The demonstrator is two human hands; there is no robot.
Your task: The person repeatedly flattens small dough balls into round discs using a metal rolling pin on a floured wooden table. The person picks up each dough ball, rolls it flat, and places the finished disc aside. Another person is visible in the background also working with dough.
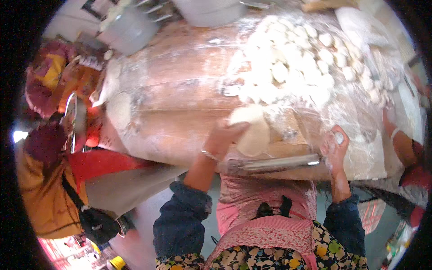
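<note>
Between thumb and fingers, my left hand [224, 138] grips the left edge of a flat oval of rolled dough [253, 130] near the table's front edge. My right hand [335, 146], dusted with flour, is curled around a small pale lump [339, 137], perhaps a dough ball. A rolling pin [280, 163] lies along the front edge of the floured wooden table [182, 128], between my hands; its right end is close to my right hand. Beyond them many dough balls [280, 72] are heaped in flour, partly washed out by glare.
Another flat dough round [119, 109] lies at the table's left end. Large metal pots [130, 33] stand at the back left. People are on the left, one in an orange-brown top [50, 199]. Another person's hand [389, 116] rests by the table's right side. A white bag [361, 25] lies behind.
</note>
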